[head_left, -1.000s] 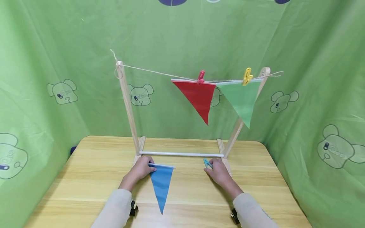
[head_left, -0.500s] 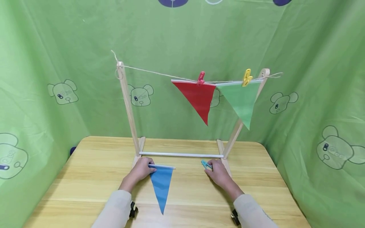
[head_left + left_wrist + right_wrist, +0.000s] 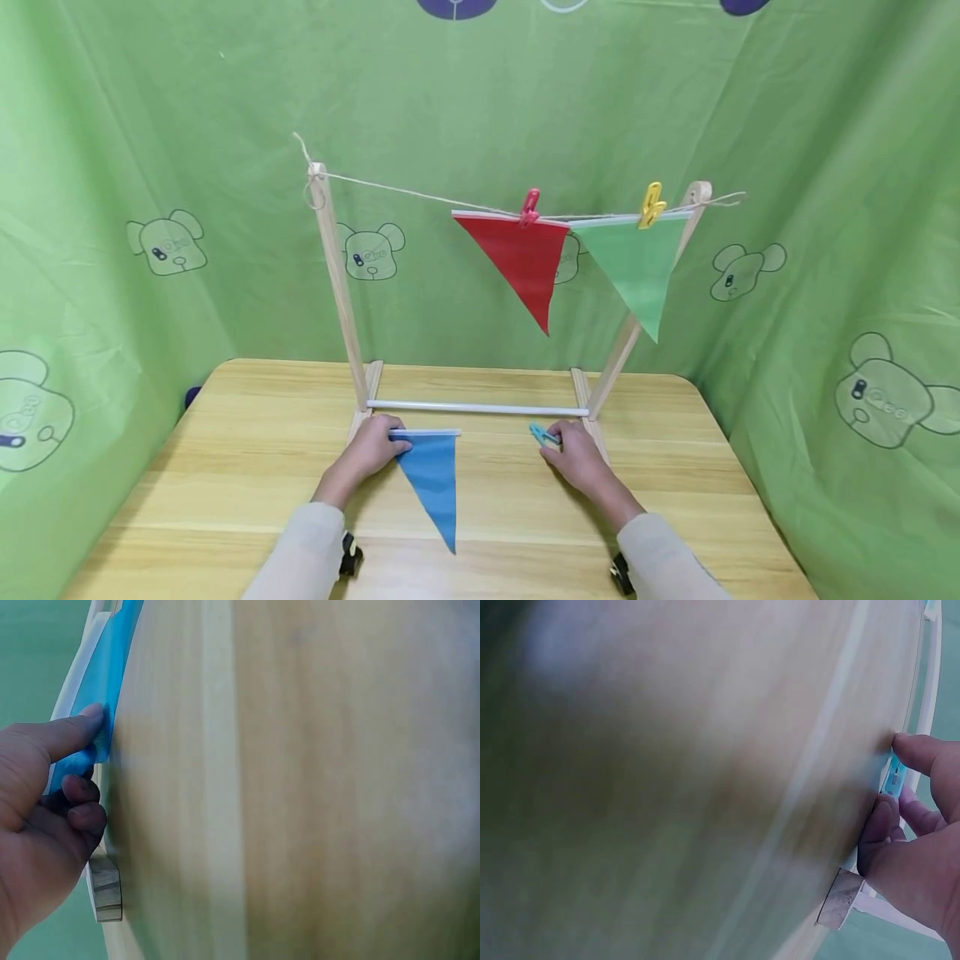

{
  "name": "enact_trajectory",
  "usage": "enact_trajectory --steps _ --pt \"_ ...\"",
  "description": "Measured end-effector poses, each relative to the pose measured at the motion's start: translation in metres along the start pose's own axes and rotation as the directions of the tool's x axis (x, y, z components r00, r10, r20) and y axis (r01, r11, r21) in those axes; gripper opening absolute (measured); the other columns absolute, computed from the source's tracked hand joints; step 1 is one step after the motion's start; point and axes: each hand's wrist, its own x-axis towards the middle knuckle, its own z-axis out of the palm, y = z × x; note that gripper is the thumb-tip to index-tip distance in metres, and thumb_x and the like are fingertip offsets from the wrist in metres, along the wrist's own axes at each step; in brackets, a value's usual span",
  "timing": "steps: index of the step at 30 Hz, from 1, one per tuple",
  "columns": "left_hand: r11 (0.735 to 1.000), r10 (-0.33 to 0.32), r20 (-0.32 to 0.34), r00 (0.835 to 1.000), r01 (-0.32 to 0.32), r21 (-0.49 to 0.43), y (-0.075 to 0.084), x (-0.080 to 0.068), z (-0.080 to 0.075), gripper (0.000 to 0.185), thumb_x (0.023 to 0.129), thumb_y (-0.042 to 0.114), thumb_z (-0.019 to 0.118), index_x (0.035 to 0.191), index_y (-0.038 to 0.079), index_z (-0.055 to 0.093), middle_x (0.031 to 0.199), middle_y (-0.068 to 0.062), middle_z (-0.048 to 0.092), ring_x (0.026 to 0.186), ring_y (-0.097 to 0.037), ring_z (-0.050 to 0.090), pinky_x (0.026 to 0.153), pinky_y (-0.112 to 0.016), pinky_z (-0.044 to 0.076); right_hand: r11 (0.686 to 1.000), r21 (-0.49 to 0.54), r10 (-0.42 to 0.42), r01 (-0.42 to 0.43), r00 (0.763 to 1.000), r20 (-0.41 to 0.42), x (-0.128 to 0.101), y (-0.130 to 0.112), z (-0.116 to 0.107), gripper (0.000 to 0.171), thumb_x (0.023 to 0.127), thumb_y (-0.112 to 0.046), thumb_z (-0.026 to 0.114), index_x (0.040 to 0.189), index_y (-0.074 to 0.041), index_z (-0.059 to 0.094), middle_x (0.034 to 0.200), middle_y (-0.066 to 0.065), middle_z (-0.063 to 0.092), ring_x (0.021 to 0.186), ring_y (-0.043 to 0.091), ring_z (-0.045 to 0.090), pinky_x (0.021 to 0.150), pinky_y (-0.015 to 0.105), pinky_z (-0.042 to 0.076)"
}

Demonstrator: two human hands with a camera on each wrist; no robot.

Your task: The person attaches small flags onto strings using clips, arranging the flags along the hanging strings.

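A blue triangular flag (image 3: 435, 477) lies on the wooden table (image 3: 225, 467), its white top edge toward the rack. My left hand (image 3: 372, 451) pinches the flag's left corner; the left wrist view shows thumb and fingers on the blue flag (image 3: 101, 697). My right hand (image 3: 573, 450) pinches a light-blue clothespin (image 3: 542, 434) on the table, also seen as the clothespin (image 3: 893, 775) between fingers. Above, a string on a wooden rack (image 3: 335, 275) carries a red flag (image 3: 521, 260) under a red clip (image 3: 530, 205) and a green flag (image 3: 637, 267) under a yellow clip (image 3: 650, 202).
The rack's white crossbar (image 3: 477, 408) lies just behind both hands. Green cloth with bear prints (image 3: 165, 242) surrounds the table on three sides. The string's left half (image 3: 390, 188) carries nothing.
The blue flag's tip has swung to the right and its top edge has turned level with the crossbar. Both hands stay in nearly the same places.
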Motion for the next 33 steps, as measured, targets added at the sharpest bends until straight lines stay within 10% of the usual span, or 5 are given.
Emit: enact_trajectory --steps 33 --pt "0.994 0.077 -0.065 0.995 -0.082 -0.078 0.015 -0.003 -0.01 0.008 0.085 0.005 0.082 0.084 0.01 0.076 0.081 0.003 0.073 0.075 -0.009 0.061 0.07 -0.025 0.053 0.997 0.075 -0.002 0.002 1.0 -0.012 -0.003 0.001 -0.008 0.029 0.086 -0.007 0.074 0.113 0.001 0.065 0.09 0.006 0.058 0.08 0.016 0.051 0.067 0.025 0.044"
